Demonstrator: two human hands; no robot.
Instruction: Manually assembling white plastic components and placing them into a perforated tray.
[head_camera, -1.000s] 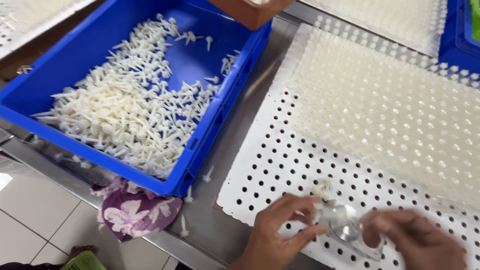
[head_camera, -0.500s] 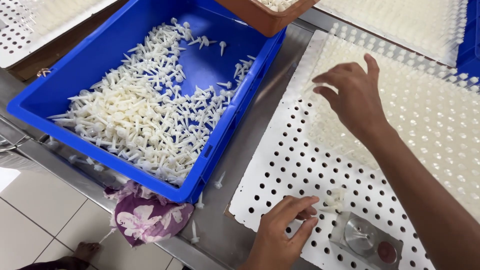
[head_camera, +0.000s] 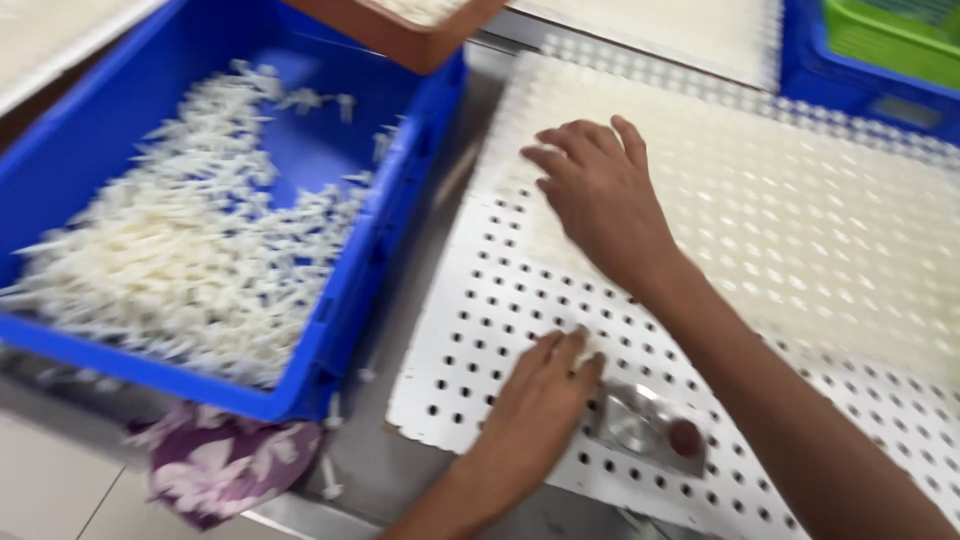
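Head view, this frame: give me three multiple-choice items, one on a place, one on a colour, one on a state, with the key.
1. Where does the right hand rest?
A. in the bin
B. on the filled part of the white perforated board
C. on the cloth

2. What colour is the bin holding the small white plastic pieces?
A. blue
B. green
C. grey

3. How is the left hand?
A. clenched round a bottle
B. raised off the table
C. flat on the board's empty holes

Key: 1 B, its fingers spread over seated pieces; 2 A, the walls are blue; 3 C, it lies beside a small metal piece.
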